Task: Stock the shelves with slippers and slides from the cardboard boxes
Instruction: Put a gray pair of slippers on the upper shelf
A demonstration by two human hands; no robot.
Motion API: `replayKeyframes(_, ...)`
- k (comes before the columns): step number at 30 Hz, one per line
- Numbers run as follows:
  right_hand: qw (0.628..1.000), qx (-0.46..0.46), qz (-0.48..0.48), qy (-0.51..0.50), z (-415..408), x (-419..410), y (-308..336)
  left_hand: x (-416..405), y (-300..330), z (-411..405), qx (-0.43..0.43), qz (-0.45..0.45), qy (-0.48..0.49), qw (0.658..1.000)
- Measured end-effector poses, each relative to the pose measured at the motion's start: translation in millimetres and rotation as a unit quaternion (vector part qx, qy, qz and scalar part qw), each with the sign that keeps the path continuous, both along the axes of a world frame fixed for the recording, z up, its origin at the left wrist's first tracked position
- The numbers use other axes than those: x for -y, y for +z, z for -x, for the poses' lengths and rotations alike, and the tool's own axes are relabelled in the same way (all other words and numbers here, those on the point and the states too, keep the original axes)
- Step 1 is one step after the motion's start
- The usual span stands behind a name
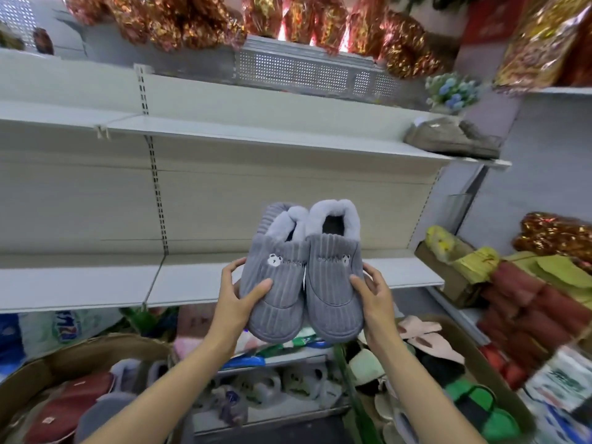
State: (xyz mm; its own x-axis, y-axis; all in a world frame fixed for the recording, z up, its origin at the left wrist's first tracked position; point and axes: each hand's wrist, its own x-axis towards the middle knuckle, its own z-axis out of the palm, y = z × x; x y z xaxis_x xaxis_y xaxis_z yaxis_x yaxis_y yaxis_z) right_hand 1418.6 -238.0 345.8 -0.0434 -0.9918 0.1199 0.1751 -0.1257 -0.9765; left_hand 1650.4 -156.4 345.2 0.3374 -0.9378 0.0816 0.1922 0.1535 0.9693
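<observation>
I hold a pair of grey corduroy slippers (pixel 304 277) with fleece cuffs and small bear faces, side by side, toes toward me, in front of the lower white shelf (pixel 96 283). My left hand (pixel 237 299) grips the left slipper's side, thumb on top. My right hand (pixel 373 296) grips the right slipper the same way. A brown pair of slippers (pixel 455 139) lies at the right end of the upper white shelf (pixel 256 136). Below, a cardboard box (pixel 48 366) on the left holds red and grey slippers, and another box (pixel 499 379) on the right holds pink, cream, green and black ones.
Red and gold foil decorations crowd the top shelf (pixel 192 24). A perforated metal panel (pixel 304 68) leans up there. Artificial blue flowers (pixel 455 91) stand at the right. Rolled red and yellow-green goods (pixel 528 293) fill the right-hand rack. Plastic-wrapped items (pixel 272 382) lie under the lowest shelf.
</observation>
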Motion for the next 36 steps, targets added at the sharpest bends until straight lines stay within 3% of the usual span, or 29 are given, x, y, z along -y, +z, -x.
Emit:
replayKeyframes(7, 0.997, 0.026, 0.035, -0.070, 79, 21, 60, 46, 58, 69, 0.042, 0.080, -0.050, 0.995)
replayKeyframes(20, 0.988, 0.099, 0.098, -0.063, 102, 124, 170, 194, 172, 86, 0.056, 0.140, -0.113, 0.982)
replayKeyframes(26, 0.992, 0.062, 0.095, -0.060, 118, 197, 200, 258, 195, 97, 0.136, 0.153, -0.064, 0.977)
replayKeyframes(36, 0.997, 0.009, 0.074, -0.009, 143, 337, 244, 369, 240, 128, 0.166, 0.117, 0.003, 0.979)
